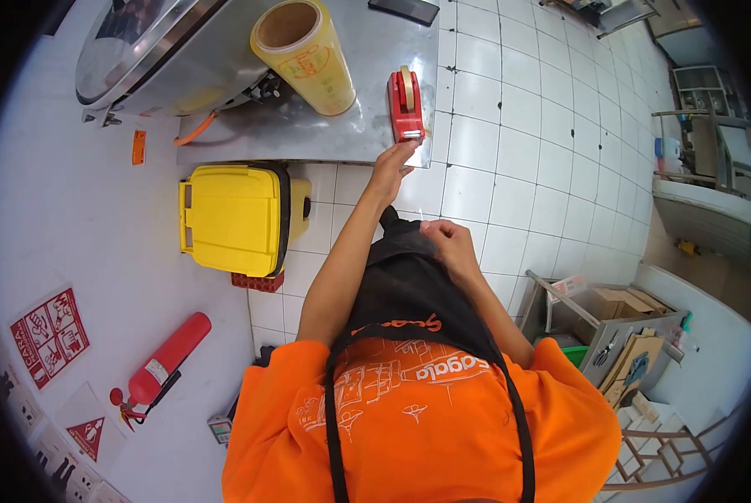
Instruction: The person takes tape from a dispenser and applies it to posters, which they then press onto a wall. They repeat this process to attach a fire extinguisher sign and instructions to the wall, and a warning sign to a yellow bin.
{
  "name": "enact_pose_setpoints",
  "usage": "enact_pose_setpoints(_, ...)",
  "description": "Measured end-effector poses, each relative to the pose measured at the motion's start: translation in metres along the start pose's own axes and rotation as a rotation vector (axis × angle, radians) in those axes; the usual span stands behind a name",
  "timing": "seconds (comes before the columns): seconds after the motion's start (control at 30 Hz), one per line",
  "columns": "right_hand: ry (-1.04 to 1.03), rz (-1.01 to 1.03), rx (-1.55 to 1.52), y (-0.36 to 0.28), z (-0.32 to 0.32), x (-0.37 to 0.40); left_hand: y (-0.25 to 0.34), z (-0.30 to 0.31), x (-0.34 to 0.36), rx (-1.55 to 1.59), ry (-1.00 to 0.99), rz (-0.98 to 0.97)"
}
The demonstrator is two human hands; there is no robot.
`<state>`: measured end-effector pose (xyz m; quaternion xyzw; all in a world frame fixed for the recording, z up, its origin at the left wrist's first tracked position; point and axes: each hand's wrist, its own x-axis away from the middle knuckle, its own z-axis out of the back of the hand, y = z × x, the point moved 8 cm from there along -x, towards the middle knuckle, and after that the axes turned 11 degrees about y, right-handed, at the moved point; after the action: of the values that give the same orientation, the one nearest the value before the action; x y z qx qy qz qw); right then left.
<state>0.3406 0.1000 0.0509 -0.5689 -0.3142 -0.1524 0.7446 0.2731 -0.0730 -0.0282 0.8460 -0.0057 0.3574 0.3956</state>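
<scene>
A red tape dispenser (406, 105) with a roll of tape stands near the corner of the steel table (367, 151). My left hand (389, 172) reaches to its near end, fingers stretched out and the fingertips touching it by the cutting edge. Closer to my body, my right hand (451, 246) is closed in a pinch in front of the black apron (392, 289). A thin, pale strip that looks like a piece of tape (421, 216) sticks up from its fingertips. Left of the dispenser, a large yellow roll of plastic wrap (306, 63) stands on the table.
A big round steel machine (174, 63) with an orange hose (197, 128) occupies the table's left side. Below the table edge is a yellow lidded bin (233, 220). A fire extinguisher (168, 360) hangs on the left wall. A cart with cardboard (631, 369) stands at right.
</scene>
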Motion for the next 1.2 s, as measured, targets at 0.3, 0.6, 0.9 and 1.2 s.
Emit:
enact_pose_setpoints(0.3, -0.025, -0.046, 0.272, 0.05, -0.004, -0.032, -0.111, 0.064, -0.105, -0.901, 0.553, -0.921)
enact_pose_setpoints(0.6, -0.853, 0.355, 0.339, -0.022, -0.252, 0.073, 0.159, 0.273, 0.252, 0.376, 0.866, -1.018)
enact_pose_setpoints(0.9, -1.671, 1.778, 0.457, -0.129, -0.604, 0.577, 0.214, 0.522, 0.762, 0.947, 1.184, -1.948)
enact_pose_setpoints(1.2, -1.132, 2.77, 0.586, -0.102, -0.768, 0.976, 0.251, 0.735, 0.956, 1.414, 1.455, -2.052)
